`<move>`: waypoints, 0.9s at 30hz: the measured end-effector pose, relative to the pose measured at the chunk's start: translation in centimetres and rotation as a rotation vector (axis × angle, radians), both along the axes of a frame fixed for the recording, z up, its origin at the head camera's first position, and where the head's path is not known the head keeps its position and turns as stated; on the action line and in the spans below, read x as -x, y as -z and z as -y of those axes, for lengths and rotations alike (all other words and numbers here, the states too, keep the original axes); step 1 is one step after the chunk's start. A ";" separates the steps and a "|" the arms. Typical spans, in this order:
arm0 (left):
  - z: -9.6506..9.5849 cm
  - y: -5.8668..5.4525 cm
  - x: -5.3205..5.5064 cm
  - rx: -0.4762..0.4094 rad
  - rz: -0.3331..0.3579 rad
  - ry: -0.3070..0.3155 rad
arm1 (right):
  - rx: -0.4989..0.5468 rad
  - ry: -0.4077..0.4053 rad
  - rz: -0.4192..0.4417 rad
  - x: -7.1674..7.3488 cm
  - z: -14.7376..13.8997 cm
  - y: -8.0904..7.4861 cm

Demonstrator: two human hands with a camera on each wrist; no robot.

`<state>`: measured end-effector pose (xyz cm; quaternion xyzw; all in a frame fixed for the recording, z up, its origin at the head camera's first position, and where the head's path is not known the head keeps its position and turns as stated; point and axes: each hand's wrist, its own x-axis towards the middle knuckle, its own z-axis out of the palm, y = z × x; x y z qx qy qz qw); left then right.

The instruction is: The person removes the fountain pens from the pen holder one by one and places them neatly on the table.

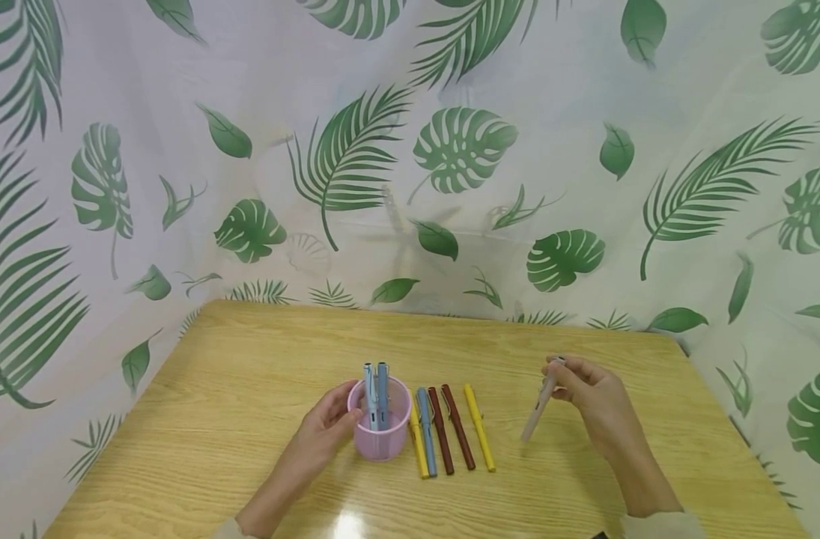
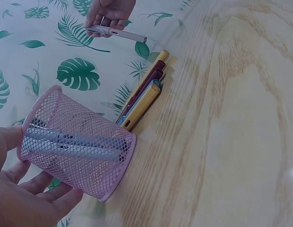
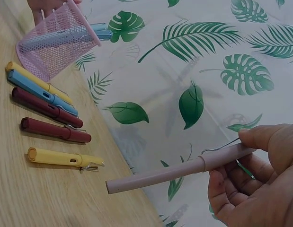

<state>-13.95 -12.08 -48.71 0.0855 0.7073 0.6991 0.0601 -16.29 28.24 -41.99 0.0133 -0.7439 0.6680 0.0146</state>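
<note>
A pink mesh pen cup (image 1: 380,442) stands on the table, with two blue pens (image 1: 376,397) upright inside. My left hand (image 1: 325,427) grips the cup from its left side, thumb near the rim. Well to the right, my right hand (image 1: 594,397) pinches a pale pinkish-grey pen (image 1: 541,400) by its clip end, the other end tilted down above the table. In the right wrist view that pen (image 3: 160,176) shows a metal clip. Between the hands lie a yellow pen (image 1: 419,445), a blue pen (image 1: 426,434), two dark red pens (image 1: 458,428) and another yellow pen (image 1: 480,428).
The wood-grain table (image 1: 281,344) carries the cup and the row of pens, the leftmost pen close beside the cup. A white cloth with green leaves (image 1: 463,247) hangs behind the table and along its sides.
</note>
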 end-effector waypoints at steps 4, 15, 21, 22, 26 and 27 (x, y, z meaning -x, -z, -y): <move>0.0 0.0 0.0 -0.003 -0.001 -0.003 | -0.013 0.004 0.018 0.1 -0.1 0.4; -0.1 0.0 -0.1 -0.005 -0.003 -0.005 | -0.044 0.008 0.067 0.6 -0.3 1.7; -0.1 -0.1 -0.1 0.001 0.002 -0.007 | -0.025 -0.004 0.085 0.8 -0.1 2.2; -0.1 -0.1 -0.2 0.003 0.003 -0.007 | -0.021 -0.005 0.089 0.9 -0.1 2.3; -0.1 -0.2 -0.2 0.007 0.005 -0.011 | -0.022 -0.011 0.099 1.0 0.1 2.6; -0.1 -0.2 -0.2 0.009 0.006 -0.012 | -0.025 -0.013 0.099 1.0 0.1 2.7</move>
